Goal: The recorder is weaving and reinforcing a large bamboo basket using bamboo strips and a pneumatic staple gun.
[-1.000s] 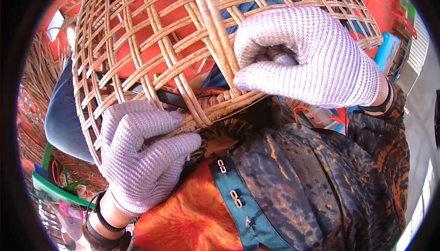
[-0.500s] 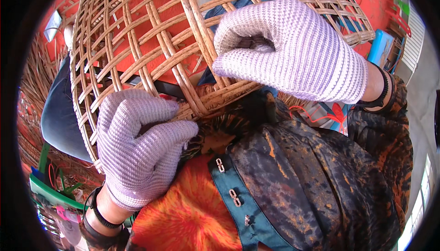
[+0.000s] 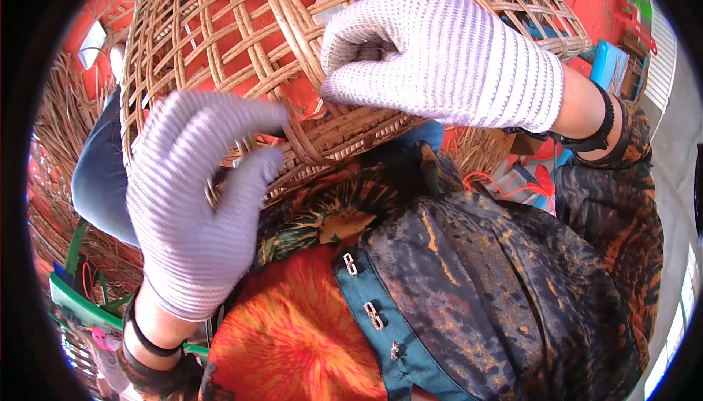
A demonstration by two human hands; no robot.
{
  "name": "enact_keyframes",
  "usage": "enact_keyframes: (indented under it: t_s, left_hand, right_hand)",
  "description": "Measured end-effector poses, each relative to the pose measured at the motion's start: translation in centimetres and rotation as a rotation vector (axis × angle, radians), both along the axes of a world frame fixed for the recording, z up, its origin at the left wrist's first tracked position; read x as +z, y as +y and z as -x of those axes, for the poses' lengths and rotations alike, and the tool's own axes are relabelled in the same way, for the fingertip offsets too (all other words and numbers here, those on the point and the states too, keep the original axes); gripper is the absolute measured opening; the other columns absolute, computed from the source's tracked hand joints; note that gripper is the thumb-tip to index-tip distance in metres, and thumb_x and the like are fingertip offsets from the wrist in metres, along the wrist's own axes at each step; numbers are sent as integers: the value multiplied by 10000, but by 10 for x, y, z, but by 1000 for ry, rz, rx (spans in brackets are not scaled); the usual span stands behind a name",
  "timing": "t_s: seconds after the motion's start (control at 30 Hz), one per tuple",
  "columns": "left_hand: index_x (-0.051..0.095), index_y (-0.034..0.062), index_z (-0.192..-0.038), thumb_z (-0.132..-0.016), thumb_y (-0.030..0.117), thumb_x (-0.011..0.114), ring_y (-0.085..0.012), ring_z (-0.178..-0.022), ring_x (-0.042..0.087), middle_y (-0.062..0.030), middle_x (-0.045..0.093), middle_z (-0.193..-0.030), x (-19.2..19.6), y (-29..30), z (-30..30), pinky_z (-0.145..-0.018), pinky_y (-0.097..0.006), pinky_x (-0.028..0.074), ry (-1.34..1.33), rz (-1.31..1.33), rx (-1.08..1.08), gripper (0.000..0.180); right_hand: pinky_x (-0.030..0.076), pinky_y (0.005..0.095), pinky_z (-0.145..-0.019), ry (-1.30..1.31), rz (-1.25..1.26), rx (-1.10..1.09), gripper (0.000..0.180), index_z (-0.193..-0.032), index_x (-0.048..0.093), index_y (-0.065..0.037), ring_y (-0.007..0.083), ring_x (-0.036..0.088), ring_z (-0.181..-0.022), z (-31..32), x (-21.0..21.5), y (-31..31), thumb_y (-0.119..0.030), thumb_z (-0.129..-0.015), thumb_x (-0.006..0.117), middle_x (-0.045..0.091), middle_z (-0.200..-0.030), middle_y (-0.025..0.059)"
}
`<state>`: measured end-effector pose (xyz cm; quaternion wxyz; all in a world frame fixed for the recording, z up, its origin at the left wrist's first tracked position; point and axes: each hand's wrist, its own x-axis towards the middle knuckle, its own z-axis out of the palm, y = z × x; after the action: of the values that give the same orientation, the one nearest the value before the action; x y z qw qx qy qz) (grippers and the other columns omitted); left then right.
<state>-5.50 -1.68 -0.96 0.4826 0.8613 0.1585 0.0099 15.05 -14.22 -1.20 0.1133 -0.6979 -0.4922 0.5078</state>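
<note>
A brown openwork wicker basket (image 3: 220,42) tilts across the upper part of the head view, its thick plaited rim (image 3: 344,134) turned toward me. My right hand (image 3: 432,57), in a white and lilac knit glove, pinches the weave just above the rim, fingertips against thumb. The exact strand in that pinch is hidden. My left hand (image 3: 198,188), gloved alike and slightly blurred, is at the rim's left part. Its thumb and forefinger are apart, with wicker strands showing behind the gap.
Loose brown wicker strands (image 3: 58,123) lie on the red floor at left, with more (image 3: 469,156) beyond the rim at right. A green-edged thing (image 3: 84,302) is at lower left. At right are a blue box (image 3: 609,64) and red cord (image 3: 480,180).
My left hand has moved up and its thumb and forefinger have spread. My right hand has shifted slightly left and up, still pinched. The basket has tilted, showing more of its rim.
</note>
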Motion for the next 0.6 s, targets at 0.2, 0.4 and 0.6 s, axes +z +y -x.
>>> enact_keyframes:
  t_s: [0.2,0.4,0.6]
  left_hand:
    - [648,24,-1162,-767,-86,587,-237,-870,607,-102,623,-1034,-11,7,-33,-804,-309,485,-104,-160,-110,414]
    - [604,50,-1218,-760,-40,638,-203,-779,578,-91,617,-1010,-14,21,-62,-751,-302,497,-23,-150,-234,468]
    - [584,32,-1184,-837,34,656,-146,-812,595,-93,596,-1032,-40,50,-66,-736,-292,508,13,-32,-366,355]
  right_hand:
    - [519,399,-668,92,32,-66,312,-910,726,-17,295,659,-661,-4,8,5,-290,-839,592,667,-714,184]
    - [525,398,-684,-17,-95,7,348,-928,738,-32,298,666,-684,-7,-11,13,-340,-805,631,684,-743,181]
    - [531,387,-715,40,-45,-58,345,-984,747,-50,283,678,-722,-10,-6,22,-319,-796,642,707,-802,170]
